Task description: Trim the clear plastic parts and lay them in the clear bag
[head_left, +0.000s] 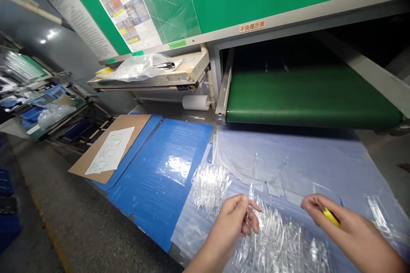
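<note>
So far, the left hand (227,226) pinches one clear plastic piece (249,207) and the right hand (349,230) closes on a yellow-handled tool (331,217), with a small bundle (209,187) set apart from the larger loose heap (282,243).

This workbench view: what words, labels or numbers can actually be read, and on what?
"不良履历表": on the tan label on the pale rail.
Small green tag: too blurred to read.
Printed charts: too small to read.
White paper sheet on the cardboard: too small to read.
</note>
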{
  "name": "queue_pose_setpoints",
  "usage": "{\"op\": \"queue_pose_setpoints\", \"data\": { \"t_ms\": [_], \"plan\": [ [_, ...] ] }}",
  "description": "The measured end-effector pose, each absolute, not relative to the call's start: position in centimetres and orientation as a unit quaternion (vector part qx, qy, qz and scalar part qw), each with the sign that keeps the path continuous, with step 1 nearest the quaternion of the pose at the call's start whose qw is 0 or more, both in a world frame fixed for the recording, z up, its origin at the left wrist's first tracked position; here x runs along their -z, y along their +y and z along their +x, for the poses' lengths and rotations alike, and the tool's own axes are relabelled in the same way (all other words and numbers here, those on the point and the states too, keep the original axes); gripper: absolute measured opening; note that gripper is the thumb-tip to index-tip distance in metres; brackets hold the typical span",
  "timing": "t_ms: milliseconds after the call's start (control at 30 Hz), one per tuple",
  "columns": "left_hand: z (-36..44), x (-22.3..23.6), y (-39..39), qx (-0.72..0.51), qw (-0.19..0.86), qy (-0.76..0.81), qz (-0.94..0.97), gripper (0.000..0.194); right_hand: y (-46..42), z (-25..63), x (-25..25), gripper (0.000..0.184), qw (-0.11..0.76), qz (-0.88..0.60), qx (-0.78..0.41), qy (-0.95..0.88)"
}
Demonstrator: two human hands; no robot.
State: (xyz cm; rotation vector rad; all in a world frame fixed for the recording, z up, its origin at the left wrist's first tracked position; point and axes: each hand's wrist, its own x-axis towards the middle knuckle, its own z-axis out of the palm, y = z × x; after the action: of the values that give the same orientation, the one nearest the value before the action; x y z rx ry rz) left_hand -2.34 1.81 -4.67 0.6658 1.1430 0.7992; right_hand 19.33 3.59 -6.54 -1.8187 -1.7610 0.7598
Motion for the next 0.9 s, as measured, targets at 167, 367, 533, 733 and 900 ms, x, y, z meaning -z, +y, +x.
{"op": "queue_pose_setpoints", "data": {
  "t_ms": [167,367,533,733,900],
  "plan": [
    [-3.0,4.4,2.2,-0.346,0.709,0.524,0.321,0.029,9.8,16.3,8.2,0.029,-0.004,-0.639,-0.251,-0.727],
    [-3.6,4.3,2.2,-0.344,0.696,0.533,0.338,0.023,15.5,12.2,10.6,0.031,-0.092,-0.635,-0.259,-0.722],
    [-6.6,6.0,3.3,-0.283,0.413,0.670,0.548,0.023,17.0,12.4,12.4,0.025,-0.112,-0.643,-0.326,-0.684],
    [-10.1,8.8,5.7,-0.257,0.296,0.715,0.579,0.022,15.6,13.7,11.6,0.035,-0.018,-0.625,-0.455,-0.634],
    [-9.3,7.8,5.9,-0.264,0.267,0.723,0.580,0.024,11.9,14.4,8.1,0.045,0.122,-0.574,-0.561,-0.584]
  ]
}}
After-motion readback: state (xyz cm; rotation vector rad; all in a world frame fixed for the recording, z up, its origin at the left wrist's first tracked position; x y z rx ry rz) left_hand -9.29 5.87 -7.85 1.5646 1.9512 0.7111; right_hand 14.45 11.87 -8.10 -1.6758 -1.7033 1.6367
